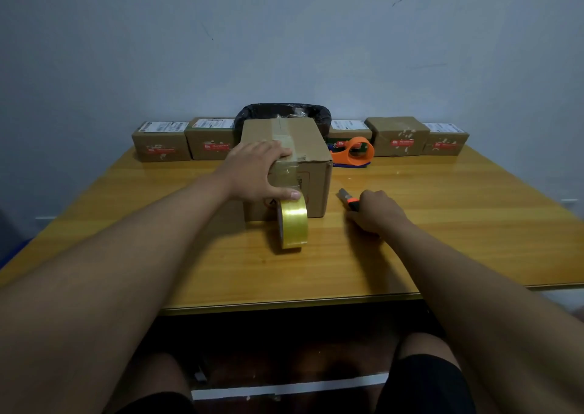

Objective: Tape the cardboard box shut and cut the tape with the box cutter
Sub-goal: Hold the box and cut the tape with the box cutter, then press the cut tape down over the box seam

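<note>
From the head camera, a cardboard box [300, 151] sits near the middle of a yellow wooden bench [442, 224], its top flaps closed and a strip of clear tape running along the top seam and down the near face. The left hand [256, 170] lies spread over the near top edge of the box, fingers flat on the lid and the thumb pressing down on the front face, just above a roll of yellowish clear tape [293, 224]. The hand is flat and pressing rather than gripping anything. The roll stands on its edge on the bench, touching the front of the box, and the tape appears to run from it up onto the box under the thumb.

To the right of the box, the right hand [377, 211] rests on the bench, clenched around the handle of a box cutter [347, 199]. The cutter's orange and black body sticks out from the fist, with its grey tip pointing toward the lower right corner of the box but apart from it. Whether the blade is out cannot be told.

Behind the box, an orange tape dispenser [354, 153] lies on the bench. A row of small parcels [161, 141] with printed labels lines the far edge against the wall, and a bin with a black bag [284, 111] shows just behind the box. Below the near bench edge, the person's knees [423, 353] are in view.
</note>
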